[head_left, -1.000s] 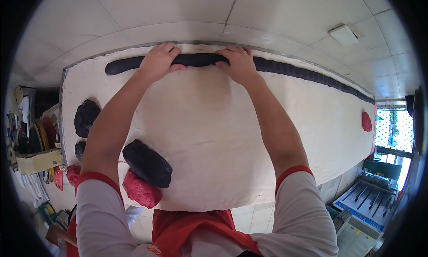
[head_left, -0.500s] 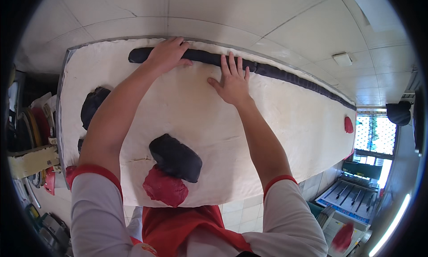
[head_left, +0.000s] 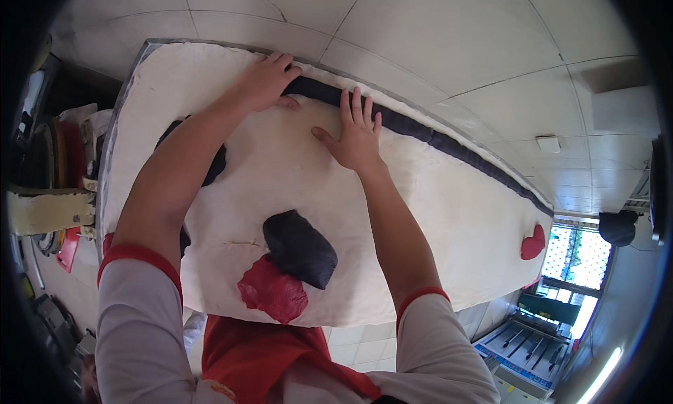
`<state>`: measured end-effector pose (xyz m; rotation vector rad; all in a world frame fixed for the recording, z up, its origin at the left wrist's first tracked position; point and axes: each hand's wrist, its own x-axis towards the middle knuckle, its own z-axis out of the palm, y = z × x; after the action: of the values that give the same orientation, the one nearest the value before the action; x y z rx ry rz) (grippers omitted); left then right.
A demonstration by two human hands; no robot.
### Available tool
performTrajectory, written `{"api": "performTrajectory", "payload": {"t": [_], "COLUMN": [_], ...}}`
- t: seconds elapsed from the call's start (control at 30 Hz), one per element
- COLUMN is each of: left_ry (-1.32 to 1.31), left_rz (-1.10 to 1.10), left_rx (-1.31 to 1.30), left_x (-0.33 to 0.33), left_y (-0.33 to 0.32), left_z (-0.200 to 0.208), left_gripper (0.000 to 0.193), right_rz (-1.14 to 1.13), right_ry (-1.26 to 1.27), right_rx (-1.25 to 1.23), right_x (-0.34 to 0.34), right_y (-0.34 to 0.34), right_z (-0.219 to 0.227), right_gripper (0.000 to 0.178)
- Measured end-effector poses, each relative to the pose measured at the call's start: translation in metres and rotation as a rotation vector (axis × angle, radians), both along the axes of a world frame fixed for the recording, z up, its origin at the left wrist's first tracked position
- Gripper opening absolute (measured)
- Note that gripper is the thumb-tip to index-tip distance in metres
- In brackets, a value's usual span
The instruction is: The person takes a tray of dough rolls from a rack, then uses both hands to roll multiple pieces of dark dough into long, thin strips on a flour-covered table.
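Note:
A long black dough roll (head_left: 399, 121) lies along the far edge of a wide sheet of pale dough (head_left: 434, 229). My left hand (head_left: 270, 81) cups its left end, fingers over the far side and thumb on the near side, hiding the tip. Further right along the roll, my right hand (head_left: 357, 131) rests with fingers stretched out over it and thumb spread on the pale sheet. Nearer to me, a black dough lump (head_left: 301, 250) leans on a red dough lump (head_left: 270, 290). Another black lump (head_left: 215, 167) is partly behind my left forearm.
A small red lump (head_left: 533, 243) sits toward the right end of the sheet. A tiled wall (head_left: 434, 32) borders the far table edge. Shelved items and a pale board (head_left: 52, 213) stand at the left. Past the right end is a machine with a tray-like top (head_left: 526, 344).
The view has shifted, moving the table in the picture. My left hand now covers the roll's left end, which stuck out past it before. The right hand stays spread on the roll.

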<state>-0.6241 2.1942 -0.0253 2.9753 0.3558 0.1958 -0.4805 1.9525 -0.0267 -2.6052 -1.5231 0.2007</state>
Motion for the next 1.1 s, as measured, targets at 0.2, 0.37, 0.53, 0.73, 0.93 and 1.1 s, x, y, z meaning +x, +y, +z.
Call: {"api": "performTrajectory", "payload": {"t": [0.2, 0.37, 0.53, 0.73, 0.93, 1.1], "left_ry": [0.064, 0.088, 0.037, -0.007, -0.066, -0.139], "left_rz": [0.034, 0.006, -0.051, -0.114, -0.113, -0.066], "left_rx": [-0.065, -0.100, -0.101, -0.092, -0.144, -0.253], "left_x": [-0.035, -0.052, -0.064, -0.078, -0.088, -0.099], "left_y": [0.033, 0.058, 0.083, 0.109, 0.122, 0.128], "left_z": [0.008, 0.012, -0.002, -0.008, -0.006, -0.010], "left_gripper": [0.074, 0.072, 0.065, 0.058, 0.050, 0.060], "right_rz": [0.010, 0.028, 0.018, 0.044, 0.051, 0.065], "right_ry": [0.050, 0.040, 0.004, -0.039, -0.016, 0.025], "right_rx": [0.025, -0.031, 0.028, -0.002, -0.046, 0.025], "right_x": [-0.022, -0.039, -0.067, -0.099, -0.121, -0.131], "right_y": [0.031, 0.054, 0.074, 0.105, 0.133, 0.150], "right_z": [0.003, 0.022, 0.010, 0.011, 0.006, 0.011], "right_gripper": [0.117, 0.113, 0.109, 0.102, 0.096, 0.088]}}
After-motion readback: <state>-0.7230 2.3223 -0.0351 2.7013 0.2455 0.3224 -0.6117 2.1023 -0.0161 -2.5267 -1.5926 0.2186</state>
